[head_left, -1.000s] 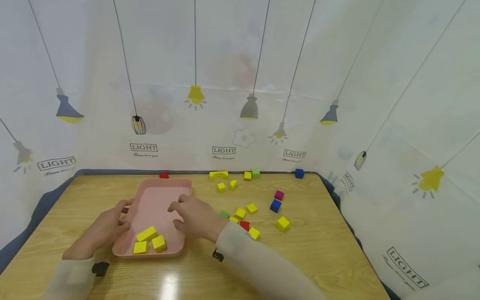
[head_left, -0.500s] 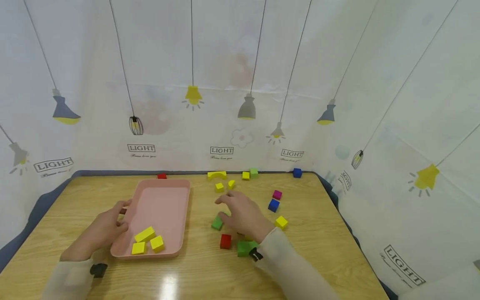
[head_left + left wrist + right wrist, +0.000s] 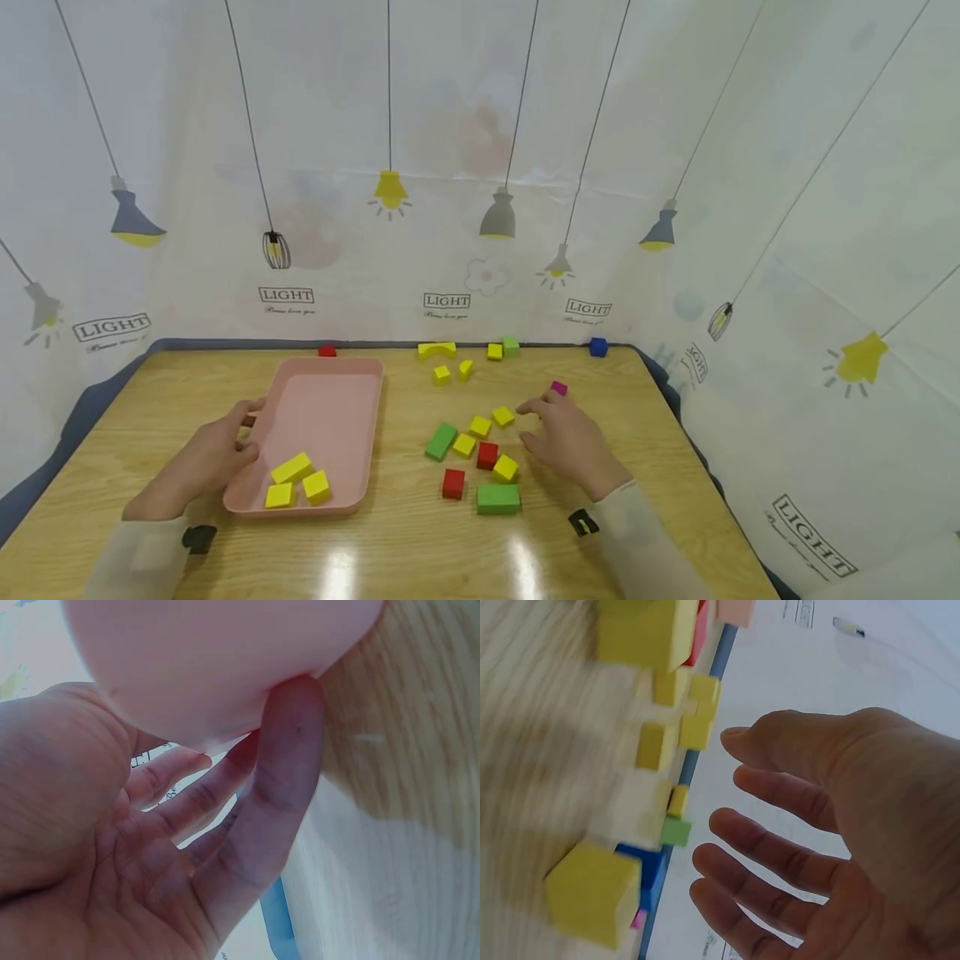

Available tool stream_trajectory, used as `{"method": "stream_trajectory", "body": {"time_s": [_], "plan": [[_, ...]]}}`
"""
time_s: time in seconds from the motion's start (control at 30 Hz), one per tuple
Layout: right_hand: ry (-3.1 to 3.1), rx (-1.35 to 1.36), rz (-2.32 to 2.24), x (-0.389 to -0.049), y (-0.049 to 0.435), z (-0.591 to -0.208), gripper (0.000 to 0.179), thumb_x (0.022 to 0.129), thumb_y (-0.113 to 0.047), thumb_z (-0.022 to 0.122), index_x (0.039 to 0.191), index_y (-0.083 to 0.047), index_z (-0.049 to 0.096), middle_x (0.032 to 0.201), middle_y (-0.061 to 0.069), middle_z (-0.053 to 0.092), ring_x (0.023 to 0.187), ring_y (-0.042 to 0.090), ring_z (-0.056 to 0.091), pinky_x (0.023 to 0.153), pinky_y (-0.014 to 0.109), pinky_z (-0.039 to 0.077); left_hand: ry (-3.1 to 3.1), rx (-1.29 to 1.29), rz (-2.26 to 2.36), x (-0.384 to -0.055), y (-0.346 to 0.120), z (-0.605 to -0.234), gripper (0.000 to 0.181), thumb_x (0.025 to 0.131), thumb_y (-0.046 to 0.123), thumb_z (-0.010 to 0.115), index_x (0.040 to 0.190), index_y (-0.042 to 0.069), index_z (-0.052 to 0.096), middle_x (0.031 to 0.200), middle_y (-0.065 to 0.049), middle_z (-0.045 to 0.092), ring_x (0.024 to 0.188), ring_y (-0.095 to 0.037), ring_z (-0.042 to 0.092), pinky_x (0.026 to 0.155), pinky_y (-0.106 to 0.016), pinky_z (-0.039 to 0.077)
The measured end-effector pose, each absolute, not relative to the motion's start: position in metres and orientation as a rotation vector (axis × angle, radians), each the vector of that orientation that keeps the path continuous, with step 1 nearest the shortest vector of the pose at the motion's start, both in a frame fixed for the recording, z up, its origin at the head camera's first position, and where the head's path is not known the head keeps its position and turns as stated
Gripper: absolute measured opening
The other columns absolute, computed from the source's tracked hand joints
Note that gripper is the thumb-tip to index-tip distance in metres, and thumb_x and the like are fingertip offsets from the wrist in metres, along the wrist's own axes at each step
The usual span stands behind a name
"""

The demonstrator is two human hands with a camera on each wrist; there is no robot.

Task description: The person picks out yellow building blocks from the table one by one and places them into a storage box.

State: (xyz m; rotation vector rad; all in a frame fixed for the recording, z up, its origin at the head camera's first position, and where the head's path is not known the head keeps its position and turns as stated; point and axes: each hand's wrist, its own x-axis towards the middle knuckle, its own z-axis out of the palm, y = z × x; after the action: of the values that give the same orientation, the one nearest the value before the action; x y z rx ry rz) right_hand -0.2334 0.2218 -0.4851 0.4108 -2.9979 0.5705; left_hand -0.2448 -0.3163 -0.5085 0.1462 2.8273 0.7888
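Note:
My left hand (image 3: 204,465) holds the left rim of the pink tray (image 3: 322,408). In the left wrist view a fingertip presses the outer wall of the tray (image 3: 217,667), and the thumb's tip is hidden. Three yellow blocks (image 3: 292,468) lie in the tray's near end. My right hand (image 3: 572,442) hovers over the table, right of the scattered blocks, its fingers loosely spread and holding nothing. Just beyond it shows a magenta cube (image 3: 558,388). In the right wrist view a yellow cube (image 3: 592,896) and a blue cube (image 3: 646,874) lie below the fingers.
Between tray and right hand lie several yellow cubes (image 3: 480,427), two red cubes (image 3: 487,456) and two green blocks (image 3: 498,499). Along the back edge sit a yellow arch (image 3: 437,350), a light green cube (image 3: 511,347), a blue cube (image 3: 597,347) and a red block (image 3: 327,351).
My right hand has travelled rightward from over the tray, across the scattered blocks, to their right side. My left hand stays at the tray, and the three yellow blocks in it have not moved.

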Motion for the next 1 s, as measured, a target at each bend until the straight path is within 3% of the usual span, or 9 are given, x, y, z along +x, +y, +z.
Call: {"method": "stream_trajectory", "body": {"time_s": [0.17,0.4,0.63,1.0], "plan": [[-3.030,0.342,0.515,-0.229,0.243,-0.490,0.038,0.103,-0.024,0.090,0.139,-0.014,0.082,0.140,0.013,0.078,0.128,0.035,0.074,0.113,0.060,0.066,2.833,0.155,0.800,-0.244,-0.318,-0.506,0.082,0.107,0.003,0.070,0.176,-0.011,0.027,0.160,-0.048,0.052,0.125,-0.056,0.073,0.106,-0.065,0.069],[-3.120,0.236,0.593,-0.224,0.256,-0.497,0.036,0.104,-0.024,0.088,0.138,-0.014,0.084,0.135,0.012,0.077,0.123,0.031,0.073,0.119,0.060,0.063,2.840,0.143,0.792,-0.248,-0.319,-0.508,0.083,0.108,0.004,0.070,0.177,-0.010,0.027,0.163,-0.047,0.051,0.127,-0.056,0.072,0.107,-0.065,0.068],[-3.155,0.199,0.711,-0.222,0.259,-0.505,0.035,0.103,-0.010,0.084,0.138,-0.012,0.083,0.138,0.016,0.075,0.128,0.032,0.073,0.122,0.062,0.061,2.834,0.183,0.812,-0.245,-0.318,-0.507,0.080,0.108,0.002,0.070,0.175,-0.011,0.028,0.160,-0.048,0.052,0.125,-0.056,0.074,0.106,-0.066,0.068],[-3.150,0.157,0.735,-0.223,0.251,-0.507,0.029,0.101,0.002,0.082,0.128,-0.006,0.086,0.128,0.015,0.078,0.118,0.030,0.072,0.118,0.060,0.063,2.824,0.192,0.831,-0.245,-0.319,-0.507,0.080,0.108,0.003,0.070,0.175,-0.011,0.029,0.157,-0.047,0.055,0.122,-0.052,0.075,0.105,-0.064,0.069]]}}
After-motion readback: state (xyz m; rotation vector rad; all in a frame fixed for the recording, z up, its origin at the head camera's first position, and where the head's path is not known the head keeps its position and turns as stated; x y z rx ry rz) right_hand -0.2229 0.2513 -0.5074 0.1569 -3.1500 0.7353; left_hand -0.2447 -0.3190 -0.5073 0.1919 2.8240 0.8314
